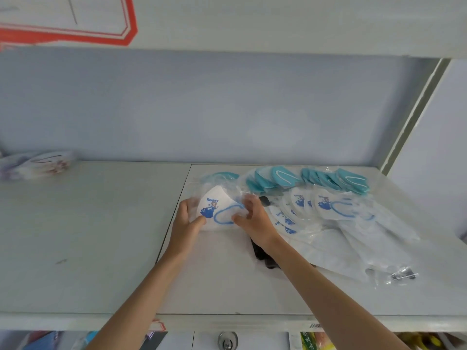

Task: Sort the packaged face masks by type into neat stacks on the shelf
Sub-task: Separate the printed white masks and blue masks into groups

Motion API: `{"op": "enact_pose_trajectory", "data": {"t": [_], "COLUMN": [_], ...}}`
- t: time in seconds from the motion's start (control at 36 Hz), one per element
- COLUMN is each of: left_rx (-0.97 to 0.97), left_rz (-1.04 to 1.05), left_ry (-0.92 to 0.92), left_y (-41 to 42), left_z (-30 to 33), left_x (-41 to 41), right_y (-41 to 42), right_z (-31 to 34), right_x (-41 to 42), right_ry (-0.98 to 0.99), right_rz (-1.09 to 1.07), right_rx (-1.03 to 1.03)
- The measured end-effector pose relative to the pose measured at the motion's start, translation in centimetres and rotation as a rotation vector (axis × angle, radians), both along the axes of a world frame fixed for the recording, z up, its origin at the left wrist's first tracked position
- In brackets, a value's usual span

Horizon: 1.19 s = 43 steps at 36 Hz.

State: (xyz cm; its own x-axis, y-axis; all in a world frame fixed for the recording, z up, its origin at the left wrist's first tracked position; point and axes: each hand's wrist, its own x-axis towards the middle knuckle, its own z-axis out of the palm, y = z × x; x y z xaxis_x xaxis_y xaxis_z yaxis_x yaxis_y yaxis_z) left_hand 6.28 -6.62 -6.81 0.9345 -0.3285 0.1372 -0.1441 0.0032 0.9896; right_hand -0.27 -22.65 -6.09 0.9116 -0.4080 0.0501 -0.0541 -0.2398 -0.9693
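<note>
A packaged white mask with a blue cartoon print (217,209) lies on the white shelf (88,223), held between both hands. My left hand (185,222) grips its left edge, thumb on top. My right hand (254,221) pinches its right edge with curled fingers. To the right spreads a loose pile of the same white printed masks (326,208). Behind them lie teal packaged masks (336,181) in overlapping rows, and one more teal mask (222,176) sits behind the held packet. Black masks (261,253) show partly under my right wrist.
Another bundle of packaged masks (40,164) rests at the shelf's far left by the back wall. An upper shelf with a red-bordered label (75,34) hangs overhead. A white upright post (414,117) bounds the right side. Goods show below the shelf's front edge.
</note>
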Motion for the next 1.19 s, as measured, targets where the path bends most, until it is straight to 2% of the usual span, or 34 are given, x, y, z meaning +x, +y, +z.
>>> {"op": "enact_pose_trajectory", "data": {"t": [0.19,0.28,0.39,0.53,0.83,1.08,1.19], "left_rx": [-0.096,-0.162,-0.140,-0.080,-0.282,-0.381,-0.385], "left_rz": [-0.003,0.132,0.250,0.241,0.391,0.417,0.390], "left_ry": [0.044,0.033,-0.019,-0.042,0.067,0.145,0.101], "left_y": [-0.1,0.4,0.9,1.9,2.1,2.2,2.9], "left_z": [0.1,-0.2,-0.3,-0.8,-1.4,-1.0,0.0], "left_x": [-0.4,-0.3,-0.5,0.8,0.8,0.3,1.0], "right_y": [-0.2,-0.4,-0.3,-0.4,-0.3,-0.3,-0.4], "right_z": [-0.4,-0.5,-0.5,-0.2,-0.2,-0.4,-0.2], "right_x": [-0.1,-0.4,-0.3,-0.1,0.2,0.2,0.1], "right_ry": [-0.027,-0.039,-0.046,-0.055,-0.086,-0.077,-0.047], "right_rz": [0.034,0.029,0.006,0.019,0.025,0.000,-0.014], "right_rx": [0.057,0.054,0.060,0.070,0.043,0.058,0.051]}}
